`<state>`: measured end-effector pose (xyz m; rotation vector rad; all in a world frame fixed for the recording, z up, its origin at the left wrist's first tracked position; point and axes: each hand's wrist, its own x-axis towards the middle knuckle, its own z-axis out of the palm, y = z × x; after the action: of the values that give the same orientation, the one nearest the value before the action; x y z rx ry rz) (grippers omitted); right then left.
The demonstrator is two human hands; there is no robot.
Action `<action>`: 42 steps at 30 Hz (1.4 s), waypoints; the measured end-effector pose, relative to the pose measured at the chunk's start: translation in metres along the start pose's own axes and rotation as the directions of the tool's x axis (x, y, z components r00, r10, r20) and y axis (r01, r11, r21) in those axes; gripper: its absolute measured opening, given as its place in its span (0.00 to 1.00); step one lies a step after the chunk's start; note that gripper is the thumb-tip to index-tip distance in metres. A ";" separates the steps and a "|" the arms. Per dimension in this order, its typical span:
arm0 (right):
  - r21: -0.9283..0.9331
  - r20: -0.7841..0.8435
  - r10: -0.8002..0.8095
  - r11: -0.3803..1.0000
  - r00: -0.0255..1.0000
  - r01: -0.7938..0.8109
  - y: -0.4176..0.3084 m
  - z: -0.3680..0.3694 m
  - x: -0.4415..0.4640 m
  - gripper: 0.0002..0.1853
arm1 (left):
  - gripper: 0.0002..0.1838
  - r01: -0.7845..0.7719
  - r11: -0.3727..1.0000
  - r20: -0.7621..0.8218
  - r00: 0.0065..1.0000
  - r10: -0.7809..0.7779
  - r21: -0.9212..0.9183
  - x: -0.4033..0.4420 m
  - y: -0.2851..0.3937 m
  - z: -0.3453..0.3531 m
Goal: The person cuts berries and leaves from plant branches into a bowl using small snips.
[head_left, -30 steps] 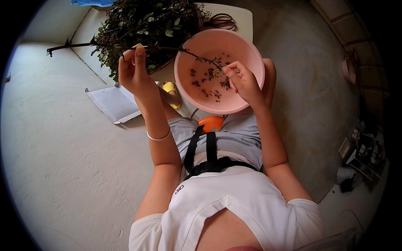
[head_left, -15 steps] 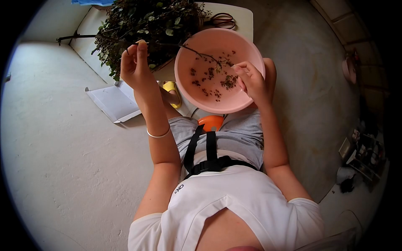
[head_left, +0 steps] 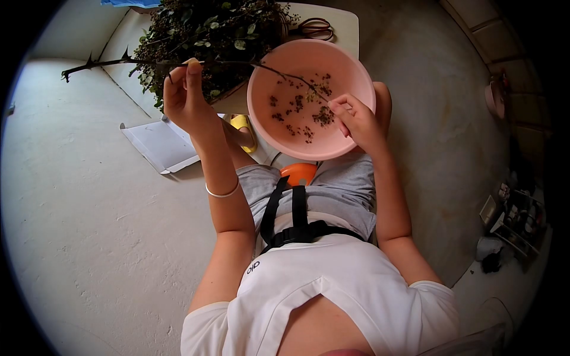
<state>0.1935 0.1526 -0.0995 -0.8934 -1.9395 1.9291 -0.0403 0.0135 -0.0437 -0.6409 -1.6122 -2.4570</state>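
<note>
A long, thin, thorny twig [head_left: 231, 62] stretches from the left across to the pink basin [head_left: 259, 127]. My left hand [head_left: 189, 101] pinches it near its middle, thumb and fingers closed. Over the right side of the basin, my right hand [head_left: 358, 121] has its fingertips closed at the twig's thin end. Small clusters of dark berries [head_left: 323, 116] lie scattered on the basin's bottom. The basin rests at my lap, against the table. Behind my left hand is a big heap of leafy, berried branches [head_left: 208, 35].
Scissors [head_left: 316, 28] with dark loop handles lie on the pale table [head_left: 345, 18] beside the heap. A white open box [head_left: 160, 145] is on the floor at the left, near a yellow slipper [head_left: 243, 132]. An orange object [head_left: 298, 173] shows between my legs.
My left hand has moved slightly left, and the twig has shifted left with it, showing more thorns. My right hand has moved slightly and now meets the twig's thin end.
</note>
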 end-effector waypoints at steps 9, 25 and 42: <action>0.089 0.068 0.028 0.995 0.997 -0.034 0.007 -0.001 0.006 0.14 | 0.03 -0.013 1.000 0.022 1.000 0.013 -0.011 -0.001 0.000 -0.001; 0.144 0.060 0.023 0.989 0.998 -0.031 0.014 0.000 0.009 0.11 | 0.03 -0.017 1.000 0.042 0.999 0.017 -0.019 -0.001 -0.005 -0.004; 0.312 -0.029 0.055 0.949 0.998 -0.044 0.025 0.014 0.016 0.13 | 0.02 -0.007 1.000 -0.025 1.000 0.008 0.012 -0.002 -0.007 -0.006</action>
<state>0.1790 0.1490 -0.1285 -0.8851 -1.5442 2.1505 -0.0430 0.0108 -0.0525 -0.6103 -1.6115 -2.4380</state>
